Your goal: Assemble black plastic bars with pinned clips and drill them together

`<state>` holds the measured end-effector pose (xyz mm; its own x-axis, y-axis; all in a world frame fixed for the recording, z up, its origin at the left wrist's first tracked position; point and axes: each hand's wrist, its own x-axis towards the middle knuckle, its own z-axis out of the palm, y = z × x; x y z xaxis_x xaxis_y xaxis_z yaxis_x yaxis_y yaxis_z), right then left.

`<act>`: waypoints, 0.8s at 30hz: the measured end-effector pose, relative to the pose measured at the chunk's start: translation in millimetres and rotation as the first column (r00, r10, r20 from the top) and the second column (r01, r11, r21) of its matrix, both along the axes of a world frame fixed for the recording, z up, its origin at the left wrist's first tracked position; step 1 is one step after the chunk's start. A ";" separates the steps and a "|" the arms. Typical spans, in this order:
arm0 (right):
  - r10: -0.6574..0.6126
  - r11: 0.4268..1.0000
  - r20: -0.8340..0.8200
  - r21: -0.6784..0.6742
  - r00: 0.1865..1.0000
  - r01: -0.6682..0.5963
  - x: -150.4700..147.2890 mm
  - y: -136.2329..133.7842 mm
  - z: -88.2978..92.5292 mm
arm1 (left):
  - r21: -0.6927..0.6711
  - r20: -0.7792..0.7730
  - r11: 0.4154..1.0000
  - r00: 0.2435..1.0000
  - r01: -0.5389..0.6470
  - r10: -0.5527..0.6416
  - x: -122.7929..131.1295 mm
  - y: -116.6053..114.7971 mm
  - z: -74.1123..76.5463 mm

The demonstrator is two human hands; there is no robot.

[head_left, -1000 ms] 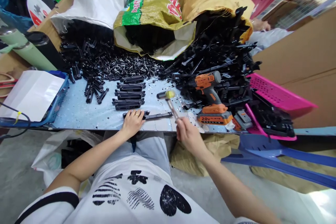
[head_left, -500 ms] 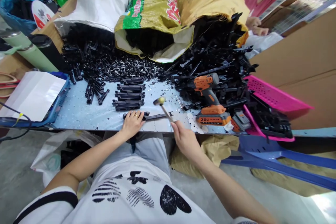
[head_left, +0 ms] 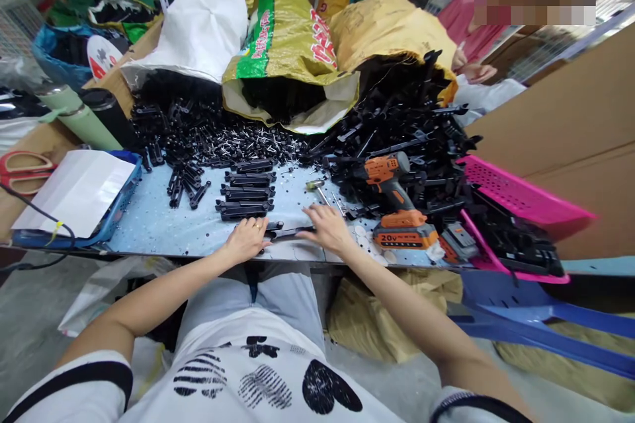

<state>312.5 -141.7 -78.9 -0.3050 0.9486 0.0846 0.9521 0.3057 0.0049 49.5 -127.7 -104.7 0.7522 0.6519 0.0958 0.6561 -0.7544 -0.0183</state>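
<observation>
Near the table's front edge lies a long black part. My left hand is closed on its left end, with a ring on one finger. Over the right end of the part is my right hand, its fingers spread and holding nothing. A small hammer lies on the table just beyond my right hand, its head to the upper left. Several assembled black parts are stacked in a column beyond my left hand. A loose group of short black pieces sits to their left.
An orange cordless drill stands at the right, beside a pink basket. Sacks spill black parts and metal pins at the back. A blue tray with paper, scissors and bottles is at left. Another person's hand shows at upper right.
My right hand has let go of the hammer, which now lies on the table, and has opened over the black part. The view has tilted up slightly.
</observation>
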 end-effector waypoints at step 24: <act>0.289 0.926 -0.898 0.350 0.331 0.141 -154.6 -38.0 -34.9 | 0.126 0.852 0.990 0.504 0.065 -0.142 -4.0 -80.3 43.9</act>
